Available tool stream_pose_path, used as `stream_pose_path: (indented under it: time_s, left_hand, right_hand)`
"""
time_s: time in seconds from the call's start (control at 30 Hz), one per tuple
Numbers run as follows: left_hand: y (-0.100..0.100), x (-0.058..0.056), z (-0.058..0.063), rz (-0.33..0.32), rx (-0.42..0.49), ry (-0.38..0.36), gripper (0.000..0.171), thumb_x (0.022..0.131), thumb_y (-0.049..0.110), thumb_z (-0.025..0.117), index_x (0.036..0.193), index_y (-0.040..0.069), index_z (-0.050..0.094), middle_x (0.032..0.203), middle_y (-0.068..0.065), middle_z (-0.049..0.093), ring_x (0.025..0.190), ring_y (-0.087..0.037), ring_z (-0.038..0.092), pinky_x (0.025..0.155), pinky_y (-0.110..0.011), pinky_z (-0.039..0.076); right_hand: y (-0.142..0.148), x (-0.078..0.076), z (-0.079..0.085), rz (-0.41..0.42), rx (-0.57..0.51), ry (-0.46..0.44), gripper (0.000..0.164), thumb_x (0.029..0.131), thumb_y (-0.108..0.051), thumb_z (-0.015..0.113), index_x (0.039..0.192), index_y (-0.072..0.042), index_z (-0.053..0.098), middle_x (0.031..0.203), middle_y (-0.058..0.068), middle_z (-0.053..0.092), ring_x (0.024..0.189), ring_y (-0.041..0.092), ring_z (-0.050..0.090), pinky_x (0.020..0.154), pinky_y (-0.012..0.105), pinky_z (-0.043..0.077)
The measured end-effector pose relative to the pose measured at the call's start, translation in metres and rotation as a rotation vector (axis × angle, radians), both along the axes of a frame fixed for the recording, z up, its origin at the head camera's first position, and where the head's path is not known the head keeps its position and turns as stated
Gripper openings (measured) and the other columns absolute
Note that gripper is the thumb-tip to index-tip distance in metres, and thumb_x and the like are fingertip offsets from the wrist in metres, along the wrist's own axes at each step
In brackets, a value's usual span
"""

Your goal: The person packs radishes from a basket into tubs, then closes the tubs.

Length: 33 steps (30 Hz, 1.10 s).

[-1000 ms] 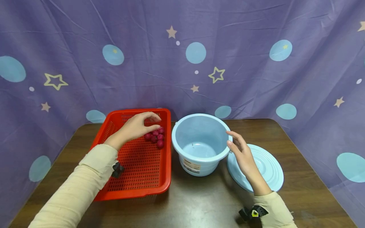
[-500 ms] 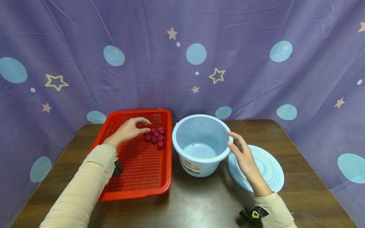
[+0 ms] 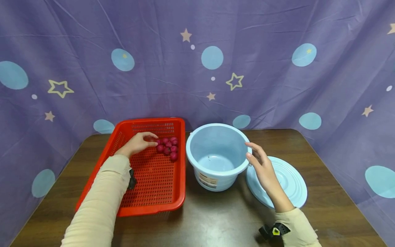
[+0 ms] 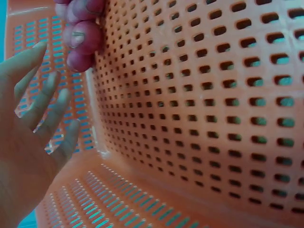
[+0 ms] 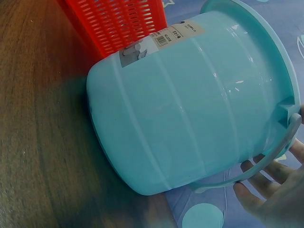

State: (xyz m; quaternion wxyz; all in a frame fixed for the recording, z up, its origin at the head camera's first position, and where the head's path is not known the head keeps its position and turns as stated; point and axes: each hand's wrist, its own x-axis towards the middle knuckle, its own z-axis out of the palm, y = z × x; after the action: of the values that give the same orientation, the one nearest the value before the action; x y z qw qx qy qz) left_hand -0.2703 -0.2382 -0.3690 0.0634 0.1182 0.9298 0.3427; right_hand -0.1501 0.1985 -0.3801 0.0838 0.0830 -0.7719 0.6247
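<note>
Several magenta bulbs (image 3: 167, 151) unlifted, red plastic basket (image 3: 180, 181), far-right corner.
Left hand (image 3: 135, 144) loose, right hand (image 3: 265, 169) relaxed at blue plastic bucket (image 3: 226, 181).

- Your left sleeve (image 3: 98, 195) runs off the bottom edge, covering some of the red basket (image 3: 151, 210).
- You can't tell whether your left hand (image 3: 135, 144) touches the red bulbs (image 3: 167, 150), cropped atop the left wrist view.
- Your right hand (image 3: 262, 166) hides part of the lid (image 3: 291, 181).
- You'll find the label (image 3: 207, 180) too small to read overhead.
</note>
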Motion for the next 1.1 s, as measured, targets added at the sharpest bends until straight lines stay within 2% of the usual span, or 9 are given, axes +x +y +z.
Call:
stream_pose_path:
  time_s: [0.23, 0.43, 0.57, 0.87, 1.1]
  left_hand:
    - [0.004, -0.003, -0.017, -0.019, 0.011, -0.06, 0.036, 0.094, 0.015, 0.067, 0.124, -0.004, 0.062, 0.11, -0.021, 0.064, 0.103, -0.035, 0.057, 0.084, -0.044, 0.045]
    - [0.008, -0.009, -0.028, -0.014, -0.011, -0.06, 0.034, 0.092, 0.016, 0.069, 0.121, -0.002, 0.064, 0.108, -0.021, 0.064, 0.1, -0.033, 0.058, 0.083, -0.042, 0.045]
    - [0.009, -0.007, -0.028, -0.008, -0.039, -0.054, 0.032, 0.092, 0.016, 0.069, 0.119, -0.001, 0.065, 0.109, -0.021, 0.062, 0.098, -0.033, 0.056, 0.081, -0.041, 0.045]
    - [0.008, 0.002, -0.021, -0.009, -0.074, -0.094, 0.026, 0.094, 0.015, 0.067, 0.114, 0.001, 0.058, 0.089, -0.01, 0.054, 0.074, -0.022, 0.048, 0.065, -0.033, 0.04]
    - [0.011, 0.0, -0.015, -0.059, -0.092, -0.067, 0.027, 0.093, 0.019, 0.069, 0.114, 0.005, 0.061, 0.098, -0.013, 0.058, 0.083, -0.025, 0.052, 0.073, -0.038, 0.04]
  right_hand:
    - [0.0, 0.0, -0.001, -0.01, 0.007, -0.007, 0.041, 0.104, -0.025, 0.052, 0.142, -0.011, 0.048, 0.149, 0.007, 0.044, 0.136, 0.023, 0.039, 0.091, 0.018, 0.039]
    - [0.0, -0.001, -0.002, -0.004, 0.002, 0.005, 0.041, 0.104, -0.024, 0.052, 0.142, -0.011, 0.048, 0.148, 0.007, 0.045, 0.134, 0.022, 0.041, 0.09, 0.018, 0.04]
    - [0.0, -0.001, -0.002, -0.005, 0.003, 0.007, 0.041, 0.104, -0.024, 0.052, 0.142, -0.011, 0.048, 0.148, 0.006, 0.045, 0.134, 0.021, 0.041, 0.09, 0.018, 0.04]
    - [-0.004, -0.003, -0.003, 0.014, -0.008, 0.015, 0.04, 0.104, -0.023, 0.052, 0.142, -0.011, 0.049, 0.145, 0.008, 0.047, 0.121, 0.016, 0.046, 0.088, 0.021, 0.041]
    - [0.0, -0.002, -0.002, -0.004, -0.017, 0.02, 0.04, 0.104, -0.022, 0.052, 0.141, -0.01, 0.049, 0.145, 0.008, 0.048, 0.12, 0.015, 0.046, 0.088, 0.02, 0.041]
